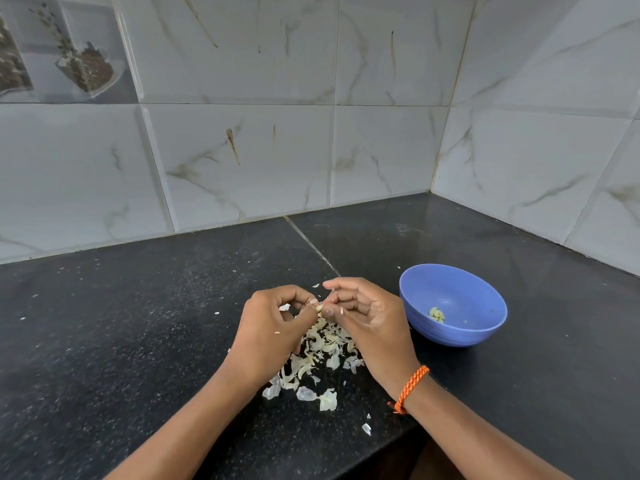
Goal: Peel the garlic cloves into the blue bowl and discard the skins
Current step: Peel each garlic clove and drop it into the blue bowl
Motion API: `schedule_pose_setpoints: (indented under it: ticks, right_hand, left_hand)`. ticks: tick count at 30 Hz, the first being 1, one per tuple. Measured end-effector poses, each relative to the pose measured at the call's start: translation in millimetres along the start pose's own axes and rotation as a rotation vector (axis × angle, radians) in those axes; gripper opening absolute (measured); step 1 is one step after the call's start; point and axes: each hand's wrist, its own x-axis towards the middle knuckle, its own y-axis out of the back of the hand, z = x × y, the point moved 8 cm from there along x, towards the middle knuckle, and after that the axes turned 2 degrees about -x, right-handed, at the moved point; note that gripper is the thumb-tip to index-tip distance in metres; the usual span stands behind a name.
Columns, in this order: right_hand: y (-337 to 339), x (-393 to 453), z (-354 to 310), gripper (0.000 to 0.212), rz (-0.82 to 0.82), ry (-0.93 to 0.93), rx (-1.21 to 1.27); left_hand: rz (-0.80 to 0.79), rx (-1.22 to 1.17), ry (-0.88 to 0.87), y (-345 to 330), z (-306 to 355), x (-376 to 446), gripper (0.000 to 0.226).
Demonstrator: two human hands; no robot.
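Black speckled counter [138,341] meets marble-look wall tiles [242,150] at a corner.

Peeled cloves [437,314] in blue bowl [485,299]

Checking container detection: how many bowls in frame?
1. The blue bowl sits on the black countertop, to the right of the right hand, with a few peeled garlic cloves inside. None appears hidden.
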Motion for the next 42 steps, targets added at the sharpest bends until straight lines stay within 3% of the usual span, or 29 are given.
schedule_pose_setpoints:
  ticks: [12,16,20,24,28,42]
  right_hand:
    - [1.5,-2.4,2.9,0.020,0.036,0.028,-0.019]
    - [4.0,-0.6,6.6,0.019,0.053,-0.009,0.014]
    - [6.2,-0.9,7.2,0.016,0.050,-0.037,0.080]
    - [4.6,-0.7,8.6,0.013,0.034,-0.060,0.107]
    - [5.7,-1.2,3.0,0.011,0.037,-0.018,0.044]
    - [3.9,-4.4,-9.2,0.017,0.062,0.131,-0.217]
  left_hand:
    - [-0.036,0.025,-0.060,-4.2,4.9,-0.9,0.016]
    - [0.013,0.088,-0.087,2.5,7.5,-0.2,0.024]
    - [0.053,0.226,-0.108,9.0,5.3,2.5,0.017]
    - [0.087,0.207,-0.073,13.3,1.7,3.6,0.024]
    - [0.047,0.156,-0.087,11.2,8.9,1.6,0.008]
    - [0.078,0.152,-0.078,9.8,13.1,-2.9,0.009]
